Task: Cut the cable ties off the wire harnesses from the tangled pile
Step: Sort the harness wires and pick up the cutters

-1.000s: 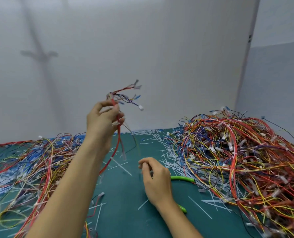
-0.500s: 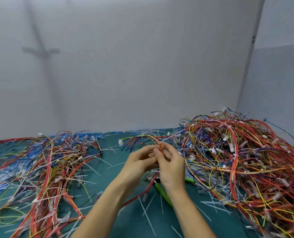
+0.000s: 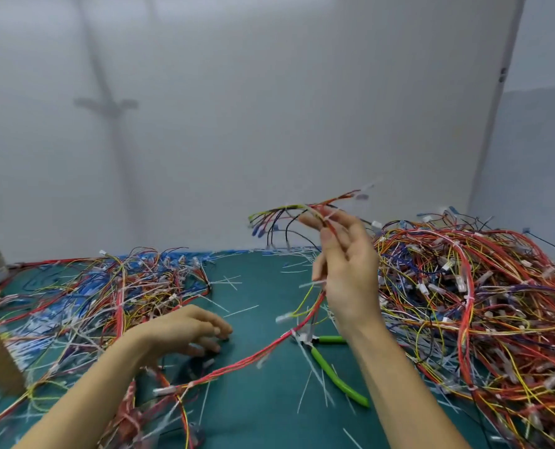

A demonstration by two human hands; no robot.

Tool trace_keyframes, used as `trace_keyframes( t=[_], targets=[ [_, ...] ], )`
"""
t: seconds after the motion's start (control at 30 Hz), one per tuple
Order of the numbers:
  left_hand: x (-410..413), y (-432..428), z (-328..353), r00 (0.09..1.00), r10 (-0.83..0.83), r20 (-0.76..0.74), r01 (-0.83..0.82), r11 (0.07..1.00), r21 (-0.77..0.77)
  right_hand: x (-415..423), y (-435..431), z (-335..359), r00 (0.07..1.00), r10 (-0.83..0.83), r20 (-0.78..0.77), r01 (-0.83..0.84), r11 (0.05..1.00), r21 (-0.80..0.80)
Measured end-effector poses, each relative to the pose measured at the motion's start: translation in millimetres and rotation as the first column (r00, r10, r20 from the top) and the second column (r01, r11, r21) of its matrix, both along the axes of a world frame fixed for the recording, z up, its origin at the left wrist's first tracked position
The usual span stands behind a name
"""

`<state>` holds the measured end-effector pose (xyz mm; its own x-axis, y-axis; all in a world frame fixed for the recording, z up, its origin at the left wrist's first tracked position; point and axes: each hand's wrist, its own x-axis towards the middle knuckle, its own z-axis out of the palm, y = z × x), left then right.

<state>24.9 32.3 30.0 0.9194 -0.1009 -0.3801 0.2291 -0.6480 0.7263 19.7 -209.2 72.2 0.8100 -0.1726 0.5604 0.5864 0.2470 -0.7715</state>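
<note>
One wire harness (image 3: 253, 354) pinched in raised right hand (image 3: 347, 270), trailing down to green mat (image 3: 263, 416). Left hand (image 3: 185, 328) relaxed, empty, near its low end. Green-handled cutters (image 3: 334, 372) under right wrist; tangled pile (image 3: 480, 303) right. White wall (image 3: 269, 124) behind.

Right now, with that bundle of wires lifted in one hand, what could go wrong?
1. The wire harness in the right hand trails down across the green mat toward the left wire pile; lifting higher could snag it there.
2. Its hanging wires pass just over the green-handled cutters and might drag them.
3. The grip is near one end only, so it could slip.
</note>
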Motion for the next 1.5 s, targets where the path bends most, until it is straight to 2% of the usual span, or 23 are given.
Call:
trace_keyframes(
  t=[0.13, 0.23, 0.37, 0.5, 0.57, 0.63, 0.7, 0.77, 0.8, 0.83, 0.87, 0.9, 0.93, 1.0, 1.1, 1.13, 1.2, 1.27, 1.33, 1.4, 1.43, 1.5],
  targets=[
    [-2.3, 26.0, -12.3, 0.946, 0.309, 0.102, -0.295, 0.946, -0.134, 6.9, -4.9, 51.0, 0.992, 0.000, 0.124, -0.010, 0.997, 0.075],
    [-4.3, 39.6, -15.7, 0.874, 0.412, 0.259, -0.413, 0.909, -0.052, 10.6, -5.9, 73.7, 0.983, 0.007, 0.181, -0.019, 0.998, 0.065],
    [-6.8, 53.9, -21.7, 0.790, 0.446, 0.420, -0.501, 0.865, 0.023, 14.4, -22.8, 94.2, 0.979, -0.067, 0.191, 0.047, 0.993, 0.107],
    [-0.7, 53.2, -24.3, 0.760, 0.505, 0.409, -0.543, 0.839, -0.027, 17.4, -48.5, 105.2, 0.978, -0.096, 0.186, 0.070, 0.988, 0.141],
    [6.1, 39.1, -22.2, 0.763, 0.463, 0.452, -0.564, 0.818, 0.114, 15.4, -42.8, 101.4, 0.981, -0.062, 0.182, 0.043, 0.994, 0.103],
    [11.5, 14.1, -15.5, 0.721, 0.418, 0.553, -0.619, 0.747, 0.243, 13.0, -29.3, 93.9, 0.985, -0.014, 0.169, 0.001, 0.997, 0.077],
    [17.3, -15.3, -5.3, 0.658, 0.405, 0.634, -0.655, 0.723, 0.218, 11.6, -15.7, 84.9, 0.989, 0.041, 0.145, -0.051, 0.996, 0.068],
    [24.1, -43.4, 10.0, 0.637, 0.413, 0.651, -0.627, 0.769, 0.124, 11.0, -3.9, 73.9, 0.989, 0.095, 0.112, -0.102, 0.993, 0.060],
    [27.6, -55.1, 20.0, 0.642, 0.451, 0.620, -0.578, 0.816, 0.004, 10.9, 0.9, 66.8, 0.989, 0.116, 0.094, -0.121, 0.991, 0.049],
    [30.0, -65.8, 31.4, 0.661, 0.511, 0.550, -0.497, 0.847, -0.189, 11.4, 5.2, 58.9, 0.989, 0.130, 0.077, -0.133, 0.990, 0.036],
    [29.3, -76.5, 43.7, 0.694, 0.565, 0.445, -0.398, 0.817, -0.417, 12.4, 7.9, 50.1, 0.989, 0.136, 0.060, -0.137, 0.990, 0.021],
    [27.7, -84.0, 54.0, 0.726, 0.590, 0.353, -0.320, 0.745, -0.585, 14.1, 9.5, 41.0, 0.990, 0.136, 0.040, -0.137, 0.991, 0.007],
    [23.8, -89.8, 62.7, 0.757, 0.581, 0.301, -0.258, 0.688, -0.679, 16.3, 9.8, 31.6, 0.991, 0.133, 0.015, -0.133, 0.991, -0.005],
    [17.7, -94.9, 73.0, 0.810, 0.536, 0.238, -0.149, 0.581, -0.801, 21.4, 7.8, 13.9, 0.991, 0.122, -0.047, -0.124, 0.992, -0.032],
    [15.7, -96.5, 74.5, 0.848, 0.499, 0.178, -0.006, 0.344, -0.939, 27.7, 5.4, -13.8, 0.989, 0.071, -0.129, -0.095, 0.977, -0.190],
    [15.8, -97.8, 73.0, 0.844, 0.503, 0.187, 0.017, 0.323, -0.946, 28.5, 5.5, -23.0, 0.988, 0.045, -0.148, -0.083, 0.962, -0.258],
    [17.9, -103.7, 66.9, 0.826, 0.516, 0.228, -0.004, 0.410, -0.912, 29.1, 6.0, -40.2, 0.982, -0.015, -0.187, -0.053, 0.935, -0.351],
    [23.4, -112.1, 58.5, 0.822, 0.523, 0.226, -0.125, 0.551, -0.825, 29.0, 6.0, -54.8, 0.966, -0.081, -0.245, -0.027, 0.914, -0.406],
    [30.4, -118.9, 48.3, 0.813, 0.548, 0.194, -0.262, 0.643, -0.719, 28.6, 6.3, -68.1, 0.941, -0.148, -0.304, -0.008, 0.890, -0.457],
    [37.9, -121.9, 34.2, 0.775, 0.567, 0.279, -0.319, 0.733, -0.601, 28.2, 6.3, -80.5, 0.924, -0.218, -0.316, 0.027, 0.859, -0.512],
    [41.2, -122.7, 25.4, 0.757, 0.571, 0.316, -0.313, 0.743, -0.592, 27.6, 6.0, -85.6, 0.920, -0.238, -0.312, 0.043, 0.852, -0.522],
    [43.1, -124.1, 11.6, 0.768, 0.573, 0.286, -0.266, 0.692, -0.671, 27.1, 5.1, -93.1, 0.917, -0.245, -0.316, 0.059, 0.864, -0.500]
  ],
)
